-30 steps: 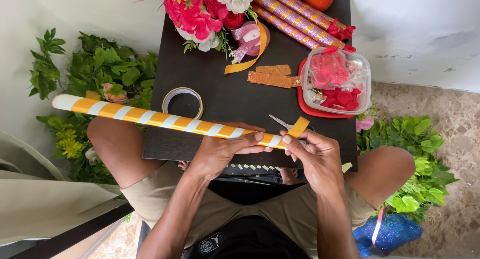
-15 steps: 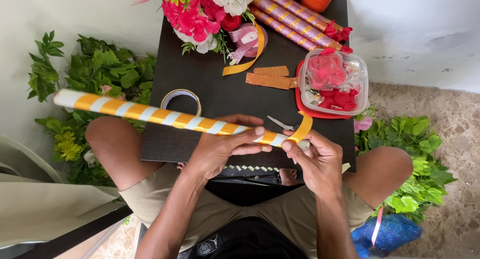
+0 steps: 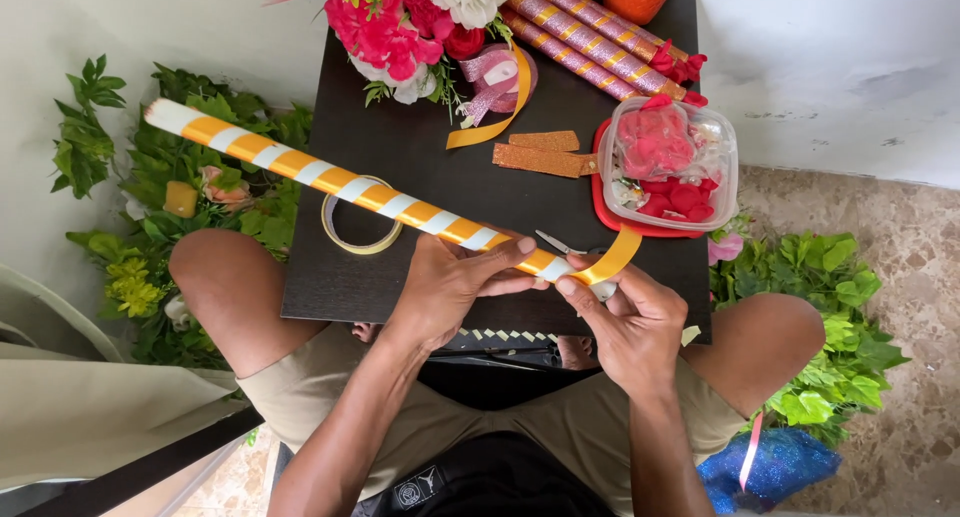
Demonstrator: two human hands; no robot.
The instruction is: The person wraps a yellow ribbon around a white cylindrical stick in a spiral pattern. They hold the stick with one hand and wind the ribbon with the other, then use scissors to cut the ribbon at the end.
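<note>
A long white stick [image 3: 300, 165] wound with orange ribbon in a spiral slants from upper left down to my hands. My left hand [image 3: 450, 282] grips the stick near its lower end. At that same end my right hand [image 3: 625, 317] pinches the stick, where a loose loop of orange ribbon [image 3: 620, 259] curls up from it. The stick hangs over a small black table [image 3: 440, 167]. Small scissors [image 3: 560, 245] lie on the table just behind my fingers.
A tape roll [image 3: 362, 217] lies under the stick. Farther back are a flower bunch [image 3: 400, 22], pink-and-gold wrapped sticks [image 3: 590, 32], glittery brown strips [image 3: 540, 152] and a clear tub of red petals [image 3: 665, 162]. Green leaf garlands [image 3: 820, 317] flank the table.
The stick's far end has tilted upward and away. The orange ribbon tail has been pulled round the near end into a loop by my right hand.
</note>
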